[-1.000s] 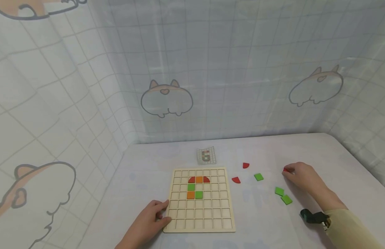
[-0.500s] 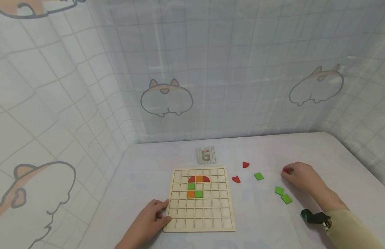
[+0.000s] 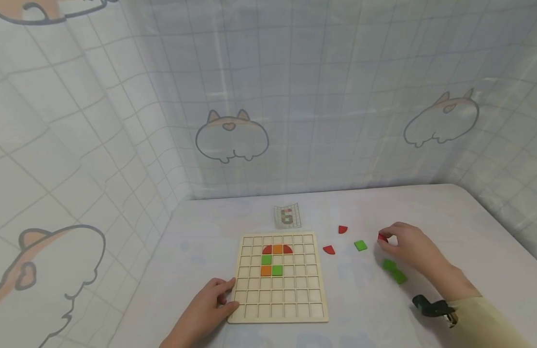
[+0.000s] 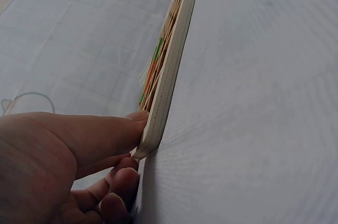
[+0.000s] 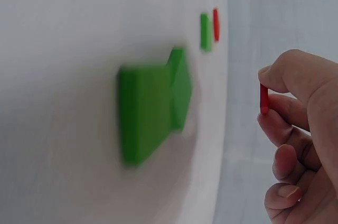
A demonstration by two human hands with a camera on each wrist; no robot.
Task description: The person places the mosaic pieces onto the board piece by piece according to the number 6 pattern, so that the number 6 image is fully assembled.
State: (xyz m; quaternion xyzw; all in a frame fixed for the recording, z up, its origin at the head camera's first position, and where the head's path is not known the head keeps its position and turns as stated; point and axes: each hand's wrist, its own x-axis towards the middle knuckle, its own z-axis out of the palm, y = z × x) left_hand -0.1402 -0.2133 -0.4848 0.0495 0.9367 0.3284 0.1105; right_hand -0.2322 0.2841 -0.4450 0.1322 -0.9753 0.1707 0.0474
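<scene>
In the head view my left hand (image 3: 207, 309) holds the left edge of a wooden grid board (image 3: 296, 299), thumb tip on the rim. The left wrist view shows the thumb (image 4: 105, 137) against the board's edge (image 4: 171, 68), other fingers curled beside it. Red quarter-round, orange square and green square tiles lie in the board's upper cells. At the right, my right hand (image 3: 412, 246) pinches a small red tile (image 5: 264, 99) between thumb and fingertips, seen edge-on above the table. Two green square tiles (image 3: 394, 272) lie below that hand, touching each other.
Between board and right hand lie a green square tile (image 3: 360, 245) and two red quarter-round tiles, one nearer the board (image 3: 329, 250) and one farther back (image 3: 343, 229). A small printed pattern card (image 3: 288, 216) lies behind the board. A patterned curtain (image 3: 303, 121) surrounds the table.
My right hand has moved left with the red tile, up past the pair of green tiles. My left hand and the board stay put.
</scene>
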